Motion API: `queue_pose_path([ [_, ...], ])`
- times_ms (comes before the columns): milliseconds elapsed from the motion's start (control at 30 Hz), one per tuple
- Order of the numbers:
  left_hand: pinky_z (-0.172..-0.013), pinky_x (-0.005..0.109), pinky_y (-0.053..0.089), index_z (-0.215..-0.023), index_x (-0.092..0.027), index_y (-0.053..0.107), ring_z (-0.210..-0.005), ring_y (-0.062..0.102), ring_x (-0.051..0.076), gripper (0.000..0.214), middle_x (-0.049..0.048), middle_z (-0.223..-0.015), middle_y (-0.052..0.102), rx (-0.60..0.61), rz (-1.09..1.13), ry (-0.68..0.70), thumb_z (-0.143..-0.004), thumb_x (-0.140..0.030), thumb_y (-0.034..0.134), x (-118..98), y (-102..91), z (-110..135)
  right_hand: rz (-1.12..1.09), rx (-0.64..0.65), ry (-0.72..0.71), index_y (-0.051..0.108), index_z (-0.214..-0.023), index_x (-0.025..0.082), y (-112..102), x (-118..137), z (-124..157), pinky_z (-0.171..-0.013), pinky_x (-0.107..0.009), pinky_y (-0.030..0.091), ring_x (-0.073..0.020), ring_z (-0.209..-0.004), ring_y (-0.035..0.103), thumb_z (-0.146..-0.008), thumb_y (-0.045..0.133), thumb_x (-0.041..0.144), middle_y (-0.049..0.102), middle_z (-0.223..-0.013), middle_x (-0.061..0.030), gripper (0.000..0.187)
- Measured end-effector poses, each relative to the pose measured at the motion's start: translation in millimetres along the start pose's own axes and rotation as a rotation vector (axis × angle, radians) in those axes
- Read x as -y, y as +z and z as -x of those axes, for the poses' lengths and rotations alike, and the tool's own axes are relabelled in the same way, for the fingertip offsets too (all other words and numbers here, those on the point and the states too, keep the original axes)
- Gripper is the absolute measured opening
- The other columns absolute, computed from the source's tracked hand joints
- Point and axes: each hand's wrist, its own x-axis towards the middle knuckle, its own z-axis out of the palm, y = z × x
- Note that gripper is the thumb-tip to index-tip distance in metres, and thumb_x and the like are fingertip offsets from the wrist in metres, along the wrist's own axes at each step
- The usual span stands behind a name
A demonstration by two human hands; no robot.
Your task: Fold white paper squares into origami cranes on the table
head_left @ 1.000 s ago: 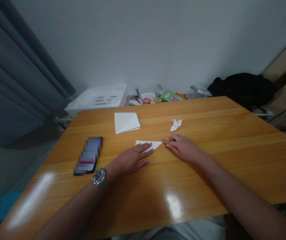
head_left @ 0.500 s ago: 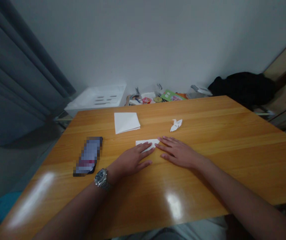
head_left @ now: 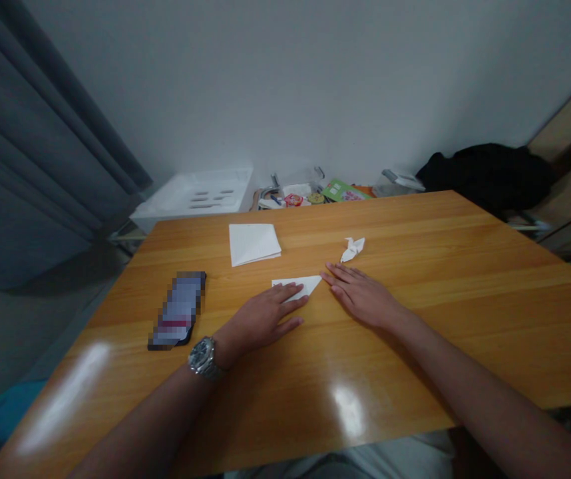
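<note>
A folded piece of white paper (head_left: 310, 284) with a pointed right end lies flat on the wooden table (head_left: 440, 266). My left hand (head_left: 263, 319) rests over its left and lower part, fingers stretched out and pressing on it, so some of the paper is hidden. At the paper's pointed tip is my right hand (head_left: 363, 293), palm down with fingers extended; its fingertips touch or nearly touch the tip. Just beyond that hand stands a small folded paper crane (head_left: 353, 249). A stack of white paper sheets (head_left: 254, 244) lies farther back on the left.
To the left lies a phone (head_left: 178, 311) with a blurred screen. Behind the table are a white foam tray (head_left: 205, 189), a green packet (head_left: 343, 191) and assorted small items. Black cloth (head_left: 485, 176) is heaped at the back right.
My right hand has slid slightly right and away from me, uncovering the paper's pointed tip. My left hand has stayed in place on the paper.
</note>
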Motion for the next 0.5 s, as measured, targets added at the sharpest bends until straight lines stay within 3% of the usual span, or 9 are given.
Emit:
queue_pose_path([
  [300, -0.119, 0.043, 0.031, -0.146, -0.016, 0.048, -0.136, 0.046, 0.027, 0.054, 0.0122, -0.145, 0.053, -0.087, -0.149, -0.059, -0.103, -0.048, 0.041, -2.7, 0.3, -1.0, 0.025, -0.022, -0.016, 0.054, -0.145, 0.023, 0.0, -2.8, -4.1, -0.115, -0.051, 0.038, -0.0285, -0.141, 0.044, -0.106, 0.029, 0.042, 0.045, -0.155, -0.0117, 0.050],
  [500, -0.116, 0.045, 0.034, -0.145, -0.010, 0.047, -0.133, 0.048, 0.031, 0.060, 0.0180, -0.145, 0.051, -0.174, -0.226, -0.159, -0.101, -0.051, 0.043, -0.1, 8.9, -0.2, -0.026, -0.052, -0.216, 0.067, -0.132, 0.023, -8.5, -4.5, -2.1, -0.114, -0.052, 0.039, -0.0295, -0.139, 0.047, -0.104, 0.042, 0.036, 0.053, -0.149, -0.0113, 0.040],
])
